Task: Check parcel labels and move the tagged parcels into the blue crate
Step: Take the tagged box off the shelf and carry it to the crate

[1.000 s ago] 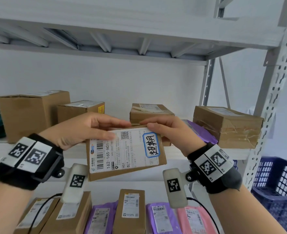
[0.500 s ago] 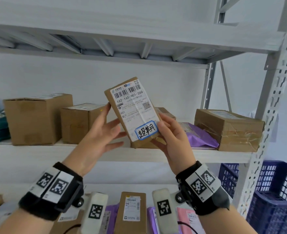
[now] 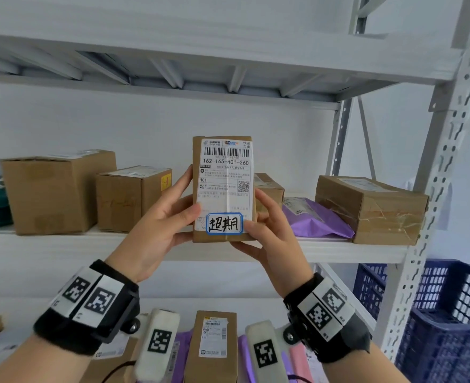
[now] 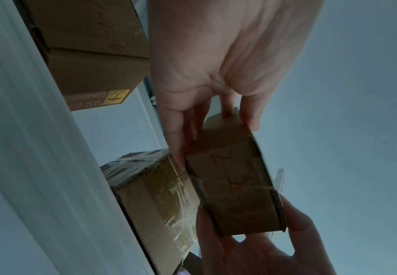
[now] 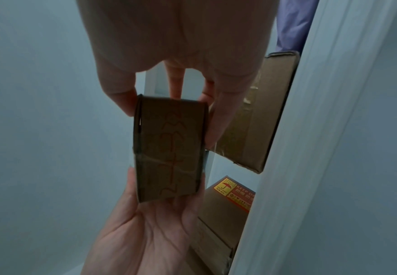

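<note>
You hold one small cardboard parcel (image 3: 224, 189) upright in front of the middle shelf (image 3: 62, 244), label side to you, w/ both hands. Your left hand (image 3: 156, 230) takes its left edge: thumb on the front near the bottom, fingers behind, so this grip is grasping the parcel. Your right hand (image 3: 269, 236) takes the right edge and the lower right corner in the same way, thumb at the front, fingers at the back; this grip also grasps the parcel. On the white shipping label (image 3: 225, 175) you can read 162-165-H01-260, w/ a barcode above and a QR code at the right. At the bottom of the label sits a blue-framed tag (image 3: 224, 223) w/ handwritten characters. In the left wrist view the parcel (image 4: 235, 186) shows its underside w/ red pen marks, and the same side shows in the right wrist view (image 5: 169, 148). The blue crate (image 3: 435, 322) stands low at the right, beyond the shelf post (image 3: 435, 175), well apart from the parcel. On the middle shelf behind there are brown boxes (image 3: 54, 192) at left, a taped box (image 3: 372, 208) at right and a purple mailer bag (image 3: 314, 219) beside it. Lower shelf: more parcels, approx. in a row, one upright box (image 3: 213, 346) in the middle.
</note>
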`<act>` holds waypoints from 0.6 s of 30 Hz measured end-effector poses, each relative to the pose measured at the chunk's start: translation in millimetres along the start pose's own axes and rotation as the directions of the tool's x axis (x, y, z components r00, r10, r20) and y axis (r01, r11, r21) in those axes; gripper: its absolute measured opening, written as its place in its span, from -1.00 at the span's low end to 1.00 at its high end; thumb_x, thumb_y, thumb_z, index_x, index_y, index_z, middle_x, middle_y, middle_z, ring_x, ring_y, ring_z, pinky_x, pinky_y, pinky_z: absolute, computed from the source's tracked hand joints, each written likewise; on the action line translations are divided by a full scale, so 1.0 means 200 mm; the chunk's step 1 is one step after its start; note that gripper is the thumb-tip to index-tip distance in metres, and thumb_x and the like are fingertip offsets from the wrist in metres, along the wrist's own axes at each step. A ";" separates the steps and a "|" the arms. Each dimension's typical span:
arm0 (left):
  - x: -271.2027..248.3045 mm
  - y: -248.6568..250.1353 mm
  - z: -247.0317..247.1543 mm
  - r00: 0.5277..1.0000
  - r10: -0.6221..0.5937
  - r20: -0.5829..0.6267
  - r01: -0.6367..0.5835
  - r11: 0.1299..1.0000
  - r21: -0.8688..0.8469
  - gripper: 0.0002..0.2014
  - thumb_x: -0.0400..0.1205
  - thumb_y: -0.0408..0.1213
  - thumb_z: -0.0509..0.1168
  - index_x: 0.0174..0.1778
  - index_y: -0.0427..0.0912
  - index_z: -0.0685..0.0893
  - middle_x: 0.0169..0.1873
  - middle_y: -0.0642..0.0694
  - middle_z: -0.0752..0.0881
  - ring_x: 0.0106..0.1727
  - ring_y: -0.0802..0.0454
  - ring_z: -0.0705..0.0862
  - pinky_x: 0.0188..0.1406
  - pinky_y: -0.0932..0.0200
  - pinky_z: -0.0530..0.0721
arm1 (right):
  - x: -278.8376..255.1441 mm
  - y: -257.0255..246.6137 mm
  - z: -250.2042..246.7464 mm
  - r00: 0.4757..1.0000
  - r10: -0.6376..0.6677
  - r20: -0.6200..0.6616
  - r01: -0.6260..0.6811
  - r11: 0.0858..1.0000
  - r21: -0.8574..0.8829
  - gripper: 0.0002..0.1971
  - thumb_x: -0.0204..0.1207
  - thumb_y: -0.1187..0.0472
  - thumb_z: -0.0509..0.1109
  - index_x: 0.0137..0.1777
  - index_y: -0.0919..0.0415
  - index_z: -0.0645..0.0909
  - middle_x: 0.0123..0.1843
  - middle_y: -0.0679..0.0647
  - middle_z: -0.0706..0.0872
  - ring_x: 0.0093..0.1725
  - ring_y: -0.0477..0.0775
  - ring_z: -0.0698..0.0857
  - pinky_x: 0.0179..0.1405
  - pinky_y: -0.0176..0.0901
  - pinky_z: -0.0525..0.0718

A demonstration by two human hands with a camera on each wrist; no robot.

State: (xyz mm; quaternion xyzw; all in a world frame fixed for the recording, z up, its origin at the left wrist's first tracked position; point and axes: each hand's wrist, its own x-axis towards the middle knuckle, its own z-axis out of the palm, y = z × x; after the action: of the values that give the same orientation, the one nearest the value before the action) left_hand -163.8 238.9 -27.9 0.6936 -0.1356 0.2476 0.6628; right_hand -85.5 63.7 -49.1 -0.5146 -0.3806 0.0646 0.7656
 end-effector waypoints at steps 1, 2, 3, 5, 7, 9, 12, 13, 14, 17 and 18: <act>0.00 0.00 0.00 1.000 -0.002 -0.001 0.002 1.000 0.003 -0.31 0.55 -0.23 0.24 0.61 0.26 0.25 0.24 0.10 0.74 0.23 0.04 0.73 -0.01 0.11 0.77 | 0.00 0.00 0.00 1.000 0.000 0.003 0.000 1.000 -0.024 -0.40 0.33 0.21 0.42 0.40 -0.15 0.49 0.07 0.29 0.57 0.04 0.11 0.80 -0.02 -0.04 0.78; 0.00 0.00 -0.01 1.000 -0.004 -0.002 0.004 1.000 0.005 -0.31 0.55 -0.24 0.24 0.61 0.26 0.25 0.24 0.10 0.74 0.23 0.04 0.73 -0.01 0.11 0.77 | 0.00 -0.01 -0.01 1.000 -0.003 0.006 0.003 0.999 -0.047 -0.42 0.33 0.20 0.42 0.38 -0.17 0.49 0.10 0.29 0.59 0.03 0.09 0.80 -0.03 -0.05 0.78; 0.00 0.00 -0.01 1.000 -0.005 -0.003 0.005 1.000 0.007 -0.31 0.55 -0.24 0.24 0.60 0.27 0.25 0.24 0.10 0.74 0.23 0.03 0.73 0.00 0.11 0.77 | 0.00 -0.01 -0.01 1.000 -0.009 0.007 0.009 0.998 -0.069 -0.43 0.33 0.19 0.42 0.37 -0.19 0.49 0.15 0.26 0.62 0.03 0.07 0.80 -0.03 -0.07 0.78; 0.00 0.00 -0.01 1.000 -0.006 -0.002 0.006 1.000 0.015 -0.32 0.55 -0.24 0.24 0.60 0.27 0.26 0.26 0.10 0.73 0.24 0.03 0.72 0.01 0.11 0.77 | 0.00 -0.02 -0.01 1.000 -0.028 0.003 0.028 0.995 -0.100 -0.41 0.40 0.20 0.45 0.43 -0.17 0.45 0.25 0.18 0.64 0.05 0.06 0.80 0.02 -0.04 0.78; -0.01 0.00 -0.01 1.000 -0.011 0.007 0.011 1.000 0.020 -0.33 0.55 -0.24 0.24 0.59 0.28 0.27 0.26 0.10 0.73 0.24 0.02 0.73 0.03 0.09 0.77 | 0.01 -0.03 -0.02 0.999 -0.041 0.005 0.041 0.994 -0.100 -0.43 0.53 0.28 0.43 0.50 -0.12 0.41 0.29 0.18 0.64 0.09 0.10 0.79 0.07 0.06 0.77; -0.01 0.00 0.00 1.000 -0.018 0.014 0.018 1.000 0.018 -0.33 0.54 -0.23 0.25 0.58 0.29 0.27 0.25 0.09 0.73 0.23 0.03 0.73 0.01 0.10 0.78 | 0.01 -0.05 -0.03 0.999 -0.053 0.009 0.053 0.994 -0.099 -0.45 0.57 0.34 0.35 0.52 -0.08 0.41 0.27 0.16 0.67 0.10 0.11 0.79 0.03 0.06 0.79; -0.01 -0.02 0.00 1.000 -0.025 0.017 0.025 1.000 0.011 -0.32 0.54 -0.24 0.25 0.58 0.27 0.28 0.24 0.09 0.74 0.22 0.03 0.73 -0.06 0.16 0.76 | 0.00 -0.04 -0.04 0.998 -0.065 -0.001 0.064 0.992 -0.109 -0.46 0.57 0.37 0.34 0.50 -0.06 0.44 0.21 0.06 0.72 0.09 0.09 0.80 -0.04 -0.01 0.80; -0.01 -0.02 0.01 0.999 -0.027 0.022 0.027 1.000 0.009 -0.32 0.54 -0.24 0.25 0.59 0.27 0.28 0.23 0.08 0.74 0.22 0.03 0.74 -0.06 0.17 0.76 | -0.01 -0.04 -0.05 0.998 -0.067 -0.008 0.065 0.992 -0.107 -0.46 0.57 0.38 0.33 0.49 -0.06 0.44 0.18 0.03 0.73 0.08 0.08 0.80 -0.06 -0.05 0.80; -0.01 -0.03 0.02 0.999 -0.029 0.028 0.029 1.000 0.007 -0.32 0.53 -0.24 0.25 0.59 0.26 0.28 0.23 0.08 0.75 0.21 0.03 0.74 -0.07 0.17 0.76 | -0.02 -0.03 -0.06 0.997 -0.068 -0.020 0.066 0.992 -0.108 -0.47 0.57 0.39 0.32 0.49 -0.05 0.44 0.16 0.00 0.74 0.08 0.07 0.80 -0.08 -0.07 0.80; 0.00 -0.03 0.05 0.998 -0.028 0.048 0.027 1.000 0.008 -0.31 0.53 -0.25 0.26 0.59 0.25 0.28 0.21 0.07 0.76 0.18 0.04 0.75 -0.12 0.21 0.75 | -0.04 -0.03 -0.09 0.995 -0.088 -0.055 0.081 0.989 -0.124 -0.49 0.58 0.41 0.30 0.46 -0.05 0.46 0.15 -0.06 0.76 0.08 0.05 0.80 -0.08 -0.08 0.80; 0.01 -0.04 0.06 0.998 -0.026 0.059 0.026 1.000 0.006 -0.31 0.53 -0.25 0.26 0.59 0.26 0.28 0.21 0.07 0.76 0.18 0.05 0.75 -0.15 0.23 0.74 | -0.05 -0.03 -0.10 0.993 -0.095 -0.069 0.085 0.988 -0.132 -0.50 0.58 0.42 0.30 0.44 -0.06 0.46 0.16 -0.07 0.75 0.08 0.03 0.80 -0.08 -0.08 0.80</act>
State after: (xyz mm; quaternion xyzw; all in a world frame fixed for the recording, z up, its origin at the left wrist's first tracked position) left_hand -155.8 227.5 -33.0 0.7039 -0.1455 0.2188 0.6599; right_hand -80.7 42.1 -53.0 -0.5471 -0.3780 -0.0141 0.7467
